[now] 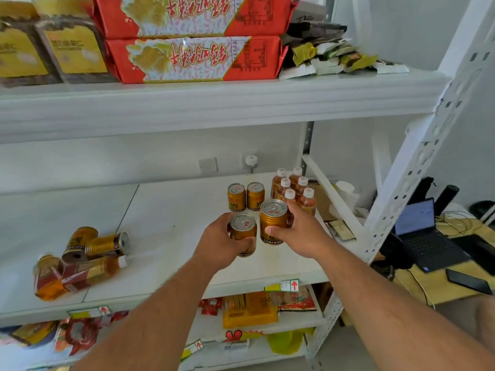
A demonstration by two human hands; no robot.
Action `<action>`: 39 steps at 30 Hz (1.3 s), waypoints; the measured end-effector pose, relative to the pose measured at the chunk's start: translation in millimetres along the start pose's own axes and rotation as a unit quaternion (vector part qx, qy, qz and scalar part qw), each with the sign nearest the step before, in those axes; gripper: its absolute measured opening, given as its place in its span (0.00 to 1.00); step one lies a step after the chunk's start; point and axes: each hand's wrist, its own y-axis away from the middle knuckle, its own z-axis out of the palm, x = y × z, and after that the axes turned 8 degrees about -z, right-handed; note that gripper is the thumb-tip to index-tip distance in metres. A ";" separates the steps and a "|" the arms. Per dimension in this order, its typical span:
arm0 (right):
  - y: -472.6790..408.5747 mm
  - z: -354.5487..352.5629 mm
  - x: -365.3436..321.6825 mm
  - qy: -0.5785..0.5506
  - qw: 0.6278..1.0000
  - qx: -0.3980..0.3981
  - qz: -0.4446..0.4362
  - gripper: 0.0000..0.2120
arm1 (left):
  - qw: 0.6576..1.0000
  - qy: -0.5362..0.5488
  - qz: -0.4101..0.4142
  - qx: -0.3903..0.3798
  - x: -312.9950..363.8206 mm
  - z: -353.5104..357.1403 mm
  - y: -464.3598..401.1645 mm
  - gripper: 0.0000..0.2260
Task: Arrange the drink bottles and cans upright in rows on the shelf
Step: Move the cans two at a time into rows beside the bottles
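My left hand [222, 243] grips an upright gold can [242, 231] above the white middle shelf [166, 226]. My right hand [300, 231] grips a second upright gold can [272, 219] just to its right. Behind them two gold cans [246, 196] stand side by side. Several brown tea bottles [293, 188] with white caps stand in rows at the back right. On the shelf's left lies a heap of toppled gold cans [105, 245] and fallen tea bottles [77, 275].
The upper shelf [214, 103] holds red packages [192, 58] and yellow boxes [51, 52]. Snack bags [249, 309] fill the lower shelf. A white perforated upright [417, 162] bounds the shelf at right. Beyond it a desk carries a laptop [423, 231] and a phone [468, 281].
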 end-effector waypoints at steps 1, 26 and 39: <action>-8.9 3.6 2.4 0.001 1.000 0.004 0.003 0.34 | 1.000 0.001 0.001 -0.004 -2.0 -1.3 -9.3 0.28; -141.1 64.8 76.1 0.034 0.994 0.024 0.106 0.33 | 0.999 0.015 -0.046 -0.023 -49.4 18.2 -149.8 0.27; -158.5 78.3 90.6 -0.020 0.989 0.038 0.140 0.35 | 0.997 0.054 -0.045 -0.025 -51.6 29.5 -169.1 0.27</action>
